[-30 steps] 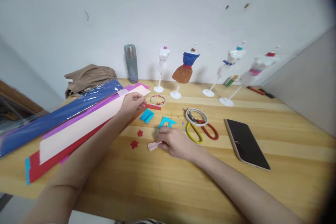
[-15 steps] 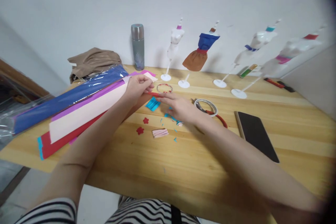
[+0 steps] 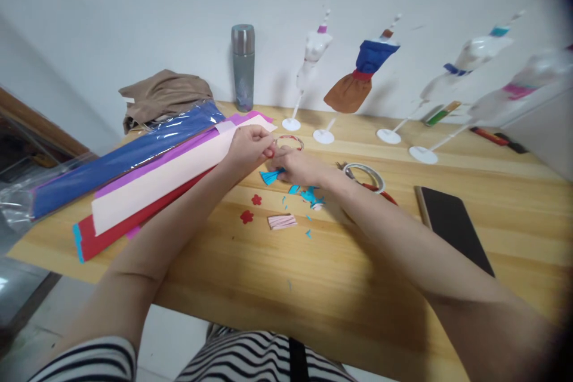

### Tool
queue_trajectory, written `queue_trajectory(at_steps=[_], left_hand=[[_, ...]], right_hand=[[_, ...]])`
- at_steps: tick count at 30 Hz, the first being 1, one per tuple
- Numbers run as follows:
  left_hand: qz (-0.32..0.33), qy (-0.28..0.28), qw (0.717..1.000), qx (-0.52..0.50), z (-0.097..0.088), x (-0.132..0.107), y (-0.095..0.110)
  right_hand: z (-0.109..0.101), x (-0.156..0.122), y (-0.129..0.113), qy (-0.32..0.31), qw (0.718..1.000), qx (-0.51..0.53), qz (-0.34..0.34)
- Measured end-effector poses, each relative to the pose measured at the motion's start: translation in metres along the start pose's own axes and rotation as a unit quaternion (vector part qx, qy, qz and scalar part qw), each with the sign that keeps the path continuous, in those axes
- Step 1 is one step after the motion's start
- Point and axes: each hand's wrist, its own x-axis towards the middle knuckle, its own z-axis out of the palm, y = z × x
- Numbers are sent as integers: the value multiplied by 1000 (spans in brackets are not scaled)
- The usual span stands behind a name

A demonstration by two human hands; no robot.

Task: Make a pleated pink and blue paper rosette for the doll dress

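My left hand [image 3: 248, 148] and my right hand [image 3: 295, 166] meet above the wooden table [image 3: 340, 286], fingers pinched together around a small red paper piece [image 3: 271, 154] between them. Just below my right hand lies a folded blue fringed paper [image 3: 270, 176]. A pink fringed paper piece [image 3: 282, 221] and two small red paper flowers [image 3: 250, 209] lie on the table in front of the hands. Blue paper scraps [image 3: 308, 197] are scattered under my right wrist.
Long sheets of pink, purple, red and blue paper [image 3: 147, 176] lie at the left. A tape roll [image 3: 367, 173] and a dark phone [image 3: 454, 227] lie at the right. A bottle [image 3: 243, 65] and several small mannequin stands [image 3: 353, 80] line the wall. Brown cloth [image 3: 163, 95] sits at back left.
My right hand let go of the pink fringed piece and moved up to meet my left hand at the red piece. The camera tilted down and nearer.
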Motion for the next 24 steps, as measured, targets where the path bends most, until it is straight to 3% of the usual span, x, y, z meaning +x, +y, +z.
queue_trajectory(at_steps=[2, 5, 8, 9, 12, 16, 17, 24], left_hand=[[15, 2, 1000, 18, 2, 3, -10], [62, 34, 995, 74, 5, 7, -27], [141, 78, 974, 159, 9, 1, -37], [173, 81, 964, 185, 11, -4, -38], [271, 79, 925, 255, 22, -22, -42], [416, 109, 828, 361, 32, -35, -50], [431, 114, 814, 371, 32, -35, -52], [525, 157, 780, 303, 23, -22, -53]], right_hand=[[-2, -3, -4, -22, 1000, -2, 15], [-6, -11, -15, -5, 998, 1, 61], [-13, -23, -32, 43, 985, 38, 162], [-16, -28, -39, 62, 975, 62, 203], [-21, -41, -59, 109, 962, 72, 241], [-22, -51, -79, 165, 948, 105, 251], [-22, -52, -82, 180, 943, 120, 252], [-30, -55, -89, 202, 920, 205, 265]])
